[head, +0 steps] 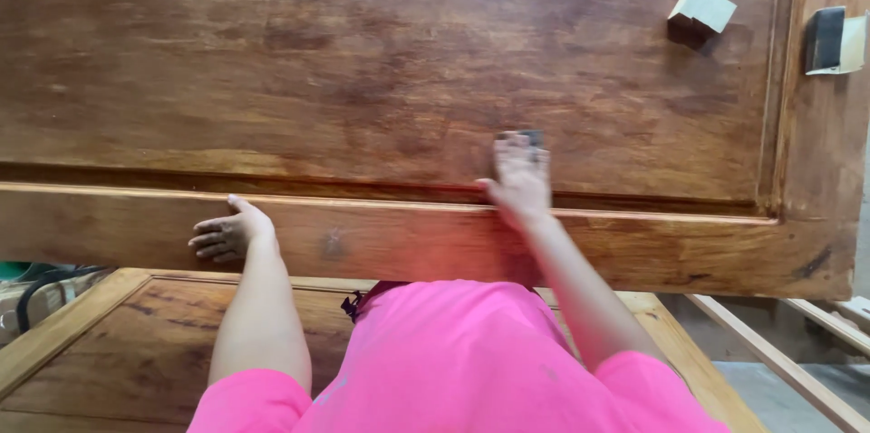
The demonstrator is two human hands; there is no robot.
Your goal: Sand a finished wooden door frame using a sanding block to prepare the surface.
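1. A large wooden door panel (381, 62) lies flat and fills most of the view; its near rail runs left to right just ahead of the person's pink shirt (453, 360).
2. The right hand (518, 178) presses a small dark sanding pad (520, 139) flat on the recessed field, just beyond the groove by the near rail. The fingers are spread over the pad, not curled round it.
3. The left hand (228, 232) rests on the near rail's edge, fingers loosely bent against the wood, holding nothing.
4. Broad bare wood lies left of and beyond the pad; to the right the field ends at a raised stile.
5. Far right, well apart from both hands, a folded sanding block (700, 16) sits on the field and another pad (834, 39) on the stile.
6. The wood is reddish-brown, streaked, dull in patches, glossier along the rail.
7. Below the panel lies a second framed door (136, 324), and loose pale wooden strips (779, 351) lie at the lower right.
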